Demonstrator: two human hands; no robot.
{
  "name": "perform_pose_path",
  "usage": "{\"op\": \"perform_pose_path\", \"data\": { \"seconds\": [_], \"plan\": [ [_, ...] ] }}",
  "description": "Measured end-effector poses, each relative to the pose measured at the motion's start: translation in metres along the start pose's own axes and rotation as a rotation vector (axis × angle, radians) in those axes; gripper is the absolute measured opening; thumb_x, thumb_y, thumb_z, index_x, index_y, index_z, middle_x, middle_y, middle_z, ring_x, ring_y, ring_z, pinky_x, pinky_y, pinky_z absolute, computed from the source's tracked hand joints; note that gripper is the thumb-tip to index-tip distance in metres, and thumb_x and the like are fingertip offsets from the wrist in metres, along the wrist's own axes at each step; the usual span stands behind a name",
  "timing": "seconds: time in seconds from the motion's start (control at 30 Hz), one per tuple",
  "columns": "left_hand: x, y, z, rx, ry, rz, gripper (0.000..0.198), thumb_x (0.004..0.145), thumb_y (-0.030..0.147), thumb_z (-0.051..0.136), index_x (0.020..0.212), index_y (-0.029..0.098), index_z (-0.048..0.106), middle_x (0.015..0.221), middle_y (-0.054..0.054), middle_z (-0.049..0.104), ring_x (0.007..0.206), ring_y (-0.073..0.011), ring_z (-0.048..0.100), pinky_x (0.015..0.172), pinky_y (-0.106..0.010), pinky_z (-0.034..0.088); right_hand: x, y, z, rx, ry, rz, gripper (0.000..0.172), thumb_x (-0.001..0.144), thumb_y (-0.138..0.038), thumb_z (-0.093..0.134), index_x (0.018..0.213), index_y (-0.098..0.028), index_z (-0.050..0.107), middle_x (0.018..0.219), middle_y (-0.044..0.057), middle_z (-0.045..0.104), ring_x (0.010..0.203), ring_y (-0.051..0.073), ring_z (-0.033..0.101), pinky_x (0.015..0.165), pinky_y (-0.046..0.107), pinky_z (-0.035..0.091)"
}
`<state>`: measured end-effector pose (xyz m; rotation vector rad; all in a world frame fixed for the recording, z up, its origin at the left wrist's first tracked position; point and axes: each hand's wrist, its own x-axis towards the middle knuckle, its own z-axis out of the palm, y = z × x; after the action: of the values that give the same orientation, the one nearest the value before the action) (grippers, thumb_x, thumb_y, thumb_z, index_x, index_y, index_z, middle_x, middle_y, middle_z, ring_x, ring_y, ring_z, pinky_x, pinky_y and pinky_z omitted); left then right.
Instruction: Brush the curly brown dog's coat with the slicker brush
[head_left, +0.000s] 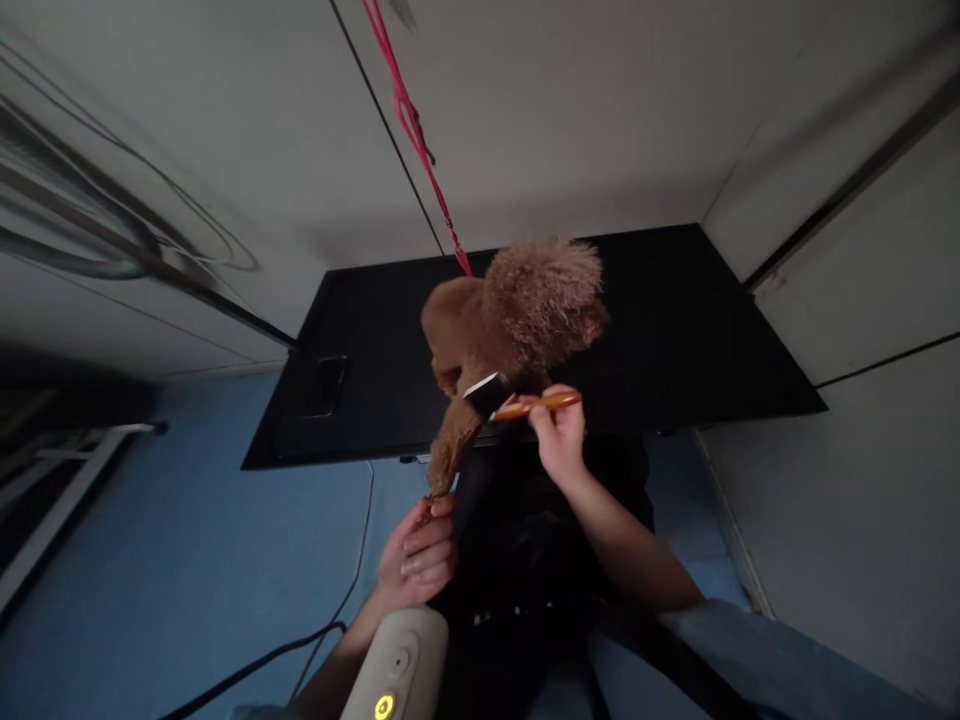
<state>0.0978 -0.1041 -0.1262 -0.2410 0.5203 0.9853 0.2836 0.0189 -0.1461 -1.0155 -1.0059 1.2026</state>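
dim light, pale grey wall (pixel 637 110), blue floor (pixel 225 560), black table (pixel 705 330)

Brown dog (pixel 517 310), orange brush handle (pixel 561 399), pink leash (pixel 441 195), black table (pixel 690 330)

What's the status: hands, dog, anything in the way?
Left hand gripping end of outstretched leg; right hand holding brush at that leg's upper part. Dog on black table, red leash running to it. Pale device partly hides left forearm.

Curly brown dog (pixel 517 315) mid-length on black counter (pixel 697 330), coat bushiest toward right edge; one leg (pixel 452 450) stretched out past near edge. Brush (pixel 511 409): orange handle, dark pale-rimmed head, at that leg's upper part.
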Motion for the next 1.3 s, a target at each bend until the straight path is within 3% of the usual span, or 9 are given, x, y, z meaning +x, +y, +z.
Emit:
{"op": "perform_pose_path", "data": {
  "seconds": [0.1, 0.23, 0.4, 0.53, 0.7, 0.83, 0.97, 1.13, 1.3],
  "plan": [
    [0.001, 0.004, 0.001, -0.062, -0.113, -0.054, 0.023, 0.083, 0.023, 0.065, 0.076, 0.018, 0.044, 0.040, 0.013, 0.029, 0.025, 0.0010, 0.011, 0.026, -0.007, 0.010, 0.007, 0.002, -0.001, 0.022, -0.199, 0.044, 0.035, 0.079, -0.049, 0.060, 0.095, -0.023, 0.043, 0.068, -0.003, 0.064, 0.054, 0.013, 0.061, 0.057, 0.028, 0.052],
    [0.002, 0.010, 0.005, -0.056, -0.309, -0.134, 0.012, 0.092, 0.018, 0.051, 0.081, 0.017, 0.046, 0.045, 0.011, 0.037, 0.027, -0.0002, 0.021, 0.029, -0.010, 0.011, 0.018, 0.002, -0.005, 0.104, 0.146, -0.114, 0.034, 0.083, -0.050, 0.056, 0.096, -0.023, 0.041, 0.055, -0.008, 0.057, 0.065, 0.016, 0.067, 0.077, 0.036, 0.053],
    [0.004, 0.017, 0.009, -0.090, -0.422, -0.167, 0.012, 0.097, 0.016, 0.040, 0.088, 0.014, 0.049, 0.050, 0.008, 0.042, 0.033, -0.0018, 0.033, 0.032, -0.012, 0.014, 0.019, 0.005, -0.008, 0.174, -0.166, -0.044, 0.033, 0.085, -0.051, 0.057, 0.094, -0.023, 0.043, 0.052, -0.006, 0.061, 0.079, 0.021, 0.072, 0.086, 0.040, 0.052],
    [0.006, 0.019, 0.007, -0.097, -0.425, -0.177, 0.014, 0.097, 0.018, 0.040, 0.089, 0.013, 0.050, 0.051, 0.009, 0.041, 0.035, -0.0018, 0.036, 0.034, -0.012, 0.014, 0.024, 0.007, -0.013, 0.232, 0.260, -0.114, 0.032, 0.086, -0.047, 0.056, 0.098, -0.023, 0.039, 0.060, -0.007, 0.066, 0.072, 0.016, 0.070, 0.092, 0.041, 0.048],
    [0.008, 0.018, 0.007, -0.089, -0.407, -0.190, 0.014, 0.097, 0.019, 0.042, 0.090, 0.012, 0.052, 0.050, 0.009, 0.038, 0.034, -0.0012, 0.033, 0.034, -0.012, 0.014, 0.026, 0.007, -0.014, 0.207, -0.119, 0.044, 0.033, 0.081, -0.048, 0.061, 0.091, -0.023, 0.043, 0.053, -0.006, 0.063, 0.063, 0.017, 0.069, 0.084, 0.039, 0.052],
    [0.012, 0.018, 0.006, -0.075, -0.405, -0.195, 0.013, 0.096, 0.019, 0.043, 0.090, 0.012, 0.053, 0.050, 0.010, 0.036, 0.033, -0.0003, 0.028, 0.033, -0.011, 0.013, 0.031, 0.001, -0.018, 0.259, 0.257, -0.065, 0.034, 0.082, -0.049, 0.059, 0.093, -0.024, 0.039, 0.056, -0.008, 0.063, 0.059, 0.013, 0.066, 0.080, 0.034, 0.052],
    [0.015, 0.017, 0.003, -0.042, -0.328, -0.194, 0.014, 0.094, 0.025, 0.051, 0.087, 0.013, 0.053, 0.049, 0.011, 0.031, 0.032, 0.0003, 0.023, 0.034, -0.011, 0.014, 0.020, -0.007, -0.019, 0.129, -0.161, 0.040, 0.032, 0.083, -0.050, 0.060, 0.091, -0.022, 0.044, 0.050, -0.007, 0.060, 0.054, 0.015, 0.064, 0.075, 0.034, 0.053],
    [0.017, 0.012, 0.007, 0.030, -0.237, -0.202, 0.017, 0.090, 0.028, 0.059, 0.083, 0.014, 0.052, 0.046, 0.012, 0.024, 0.032, 0.0004, 0.011, 0.034, -0.011, 0.012, 0.019, -0.010, -0.021, 0.106, 0.046, 0.021, 0.034, 0.085, -0.053, 0.055, 0.094, -0.023, 0.040, 0.055, -0.008, 0.061, 0.057, 0.014, 0.065, 0.072, 0.032, 0.052],
    [0.019, 0.009, 0.007, 0.078, -0.217, -0.191, 0.020, 0.088, 0.030, 0.061, 0.080, 0.015, 0.051, 0.046, 0.013, 0.021, 0.032, 0.0002, 0.005, 0.033, -0.011, 0.017, 0.012, -0.011, -0.017, 0.057, -0.231, 0.141, 0.034, 0.083, -0.051, 0.059, 0.093, -0.022, 0.043, 0.050, -0.007, 0.060, 0.054, 0.016, 0.064, 0.069, 0.033, 0.053]
  ]
}}
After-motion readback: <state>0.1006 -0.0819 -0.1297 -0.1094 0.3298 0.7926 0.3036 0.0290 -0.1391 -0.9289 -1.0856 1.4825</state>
